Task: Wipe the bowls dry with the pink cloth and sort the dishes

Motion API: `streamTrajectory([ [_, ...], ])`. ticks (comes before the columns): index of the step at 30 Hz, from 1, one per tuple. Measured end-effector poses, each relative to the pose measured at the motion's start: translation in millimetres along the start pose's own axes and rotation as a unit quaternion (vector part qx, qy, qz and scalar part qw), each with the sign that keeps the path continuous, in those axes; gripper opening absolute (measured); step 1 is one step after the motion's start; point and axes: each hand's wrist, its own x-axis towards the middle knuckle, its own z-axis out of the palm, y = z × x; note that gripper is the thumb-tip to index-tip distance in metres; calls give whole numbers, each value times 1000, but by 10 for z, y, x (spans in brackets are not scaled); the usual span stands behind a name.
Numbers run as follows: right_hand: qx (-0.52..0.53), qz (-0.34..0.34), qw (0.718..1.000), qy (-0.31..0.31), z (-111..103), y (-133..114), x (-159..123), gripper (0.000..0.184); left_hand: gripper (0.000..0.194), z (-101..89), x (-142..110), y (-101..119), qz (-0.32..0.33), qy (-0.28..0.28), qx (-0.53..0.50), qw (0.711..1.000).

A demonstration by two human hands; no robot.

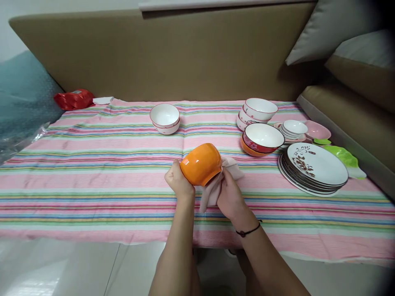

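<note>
Orange bowl, glossy and tilted on its side, is up between our two hands, above the near middle of the striped cover. Our left hand grasps its left end, while our right hand grips a pale cloth and presses it to the lower right edge. The cloth hides part of that end, so we cannot tell whether it is the rim or the foot. We judge the bowl to be ceramic: stiff, fairly weighty for its size, slick on its glazed outside and liable to chip if dropped. The rounded wall offers us little to hook onto, so we do best with thumb and fingers over an edge and a second hand supporting the far side. The cloth looks thin and limp; bunched under our fingers, it should give with the curve.

To the right, a red flowered bowl sits in a lower orange bowl, just in front of stacked white bowls. Nearer us, beyond these, stands a plate stack; its smooth, wide plates seem best lifted by opposite rims. Well off to the left, two nested bowls stand apart.
</note>
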Motion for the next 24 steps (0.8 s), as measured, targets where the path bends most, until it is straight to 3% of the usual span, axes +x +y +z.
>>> streamTrajectory([
  [3, 57, 70, 995, 29, 9, -20, -25, 24, 37, 6, 15, 23, -25, 12, -29, 999],
  [7, 70, 81, 993, 43, 29, -10, -23, 26, 35, 19, 23, 49, -37, 25, -48, 998],
  [12, 6, -38, 999, 15, -21, 48, 31, 25, 32, 20, 17, 55, -48, 7, -41, 998],
  [16, -128, -164, 977, -37, -66, 23, 34, 42, 37, 2, 4, 47, -45, -41, -10, 998],
  [18, -226, -225, 946, -51, -76, -15, 8, 49, 39, -13, -3, 42, -41, -60, 5, 997],
  [21, -373, -314, 871, -59, -89, -66, -40, 48, 43, -43, -4, 27, -31, -79, 29, 996],
  [24, -509, -416, 748, -95, -107, -89, -60, 40, 45, -69, 8, 4, -14, -109, 55, 992],
])
